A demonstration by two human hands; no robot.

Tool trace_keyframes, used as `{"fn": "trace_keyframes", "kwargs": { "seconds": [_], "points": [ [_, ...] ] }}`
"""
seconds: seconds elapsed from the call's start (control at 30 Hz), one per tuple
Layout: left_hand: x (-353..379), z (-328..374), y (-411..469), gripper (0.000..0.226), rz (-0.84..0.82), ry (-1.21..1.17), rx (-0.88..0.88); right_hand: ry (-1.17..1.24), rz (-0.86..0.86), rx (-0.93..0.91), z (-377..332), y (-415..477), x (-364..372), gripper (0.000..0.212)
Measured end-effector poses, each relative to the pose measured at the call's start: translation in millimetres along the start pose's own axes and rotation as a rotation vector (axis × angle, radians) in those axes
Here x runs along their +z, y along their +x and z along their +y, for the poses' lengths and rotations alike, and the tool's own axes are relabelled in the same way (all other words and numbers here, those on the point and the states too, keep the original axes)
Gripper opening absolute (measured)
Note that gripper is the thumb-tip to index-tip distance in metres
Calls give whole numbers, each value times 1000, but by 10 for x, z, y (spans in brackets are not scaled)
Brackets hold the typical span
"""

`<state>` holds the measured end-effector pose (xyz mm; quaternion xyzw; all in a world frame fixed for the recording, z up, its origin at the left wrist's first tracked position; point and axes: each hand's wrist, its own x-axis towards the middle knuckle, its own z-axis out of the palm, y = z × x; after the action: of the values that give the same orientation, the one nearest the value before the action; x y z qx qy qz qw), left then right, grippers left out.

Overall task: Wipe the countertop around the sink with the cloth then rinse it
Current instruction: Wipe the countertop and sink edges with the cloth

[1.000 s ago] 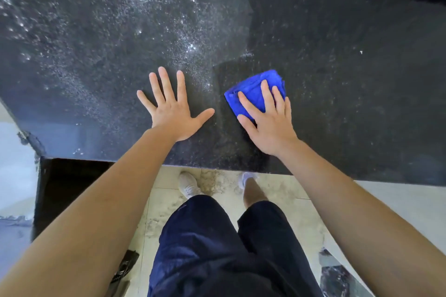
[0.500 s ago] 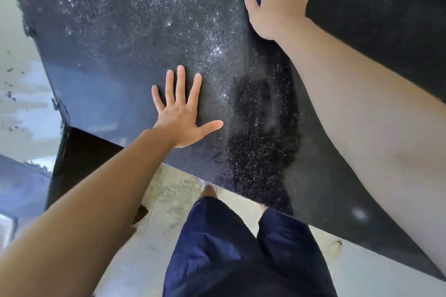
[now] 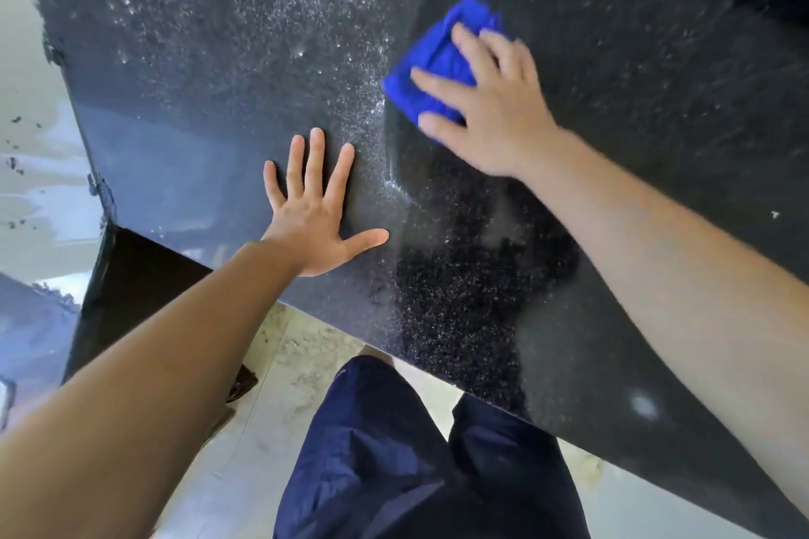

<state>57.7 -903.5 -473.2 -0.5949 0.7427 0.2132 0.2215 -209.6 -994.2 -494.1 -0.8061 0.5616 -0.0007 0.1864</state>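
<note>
The right grip (image 3: 494,109) reaches out on a long, nearly straight arm, palm down, its fingers spread and almost straight. It lies flat on the cloth (image 3: 442,57) and presses it to the surface (image 3: 656,109) without curling round it. The left grip (image 3: 313,214) lies nearer the body and to the left of the right grip. It is flat on the bare surface with fingers fanned and thumb stuck out sideways, and it has hold of nothing.

The cloth is a bright blue, bunched pad. It sticks out past the right grip's fingertips and to their left, and it is creased along its far edge. It lies beyond the left grip and well apart from it.

A band of fine white droplets (image 3: 350,70) runs over the dark speckled stone beyond the left grip. It ends in a curved line just left of the cloth.

The right grip and cloth are smeared by blur, so the cloth's weave cannot be read. The palm hides its near part.
</note>
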Motion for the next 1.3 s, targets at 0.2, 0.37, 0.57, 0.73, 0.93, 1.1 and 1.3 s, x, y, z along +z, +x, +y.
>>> {"fn": "trace_keyframes", "kwargs": {
  "seconds": [0.2,0.37,0.57,0.73,0.93,1.1,1.3],
  "points": [
    [-5,-10,28,115,-37,11,0,-8,-35,192,-192,1105,-245,57],
    [-26,-24,10,115,-54,3,6,35,-38,250,-431,988,-204,55],
    [-38,-18,10,116,-46,-10,6,93,-41,315,-685,-44,108,54],
    [-60,-42,28,106,-67,-54,20,109,-61,484,-843,-983,313,52],
    [151,-368,-349,75,237,-261,34,62,-14,504,-1624,-2078,808,52],
    [472,-883,-796,78,285,-282,-134,45,-98,524,-2155,-2279,1014,53],
    [619,-1016,-806,88,220,-256,-175,48,-154,455,-1979,-1858,717,53]
  ]
}}
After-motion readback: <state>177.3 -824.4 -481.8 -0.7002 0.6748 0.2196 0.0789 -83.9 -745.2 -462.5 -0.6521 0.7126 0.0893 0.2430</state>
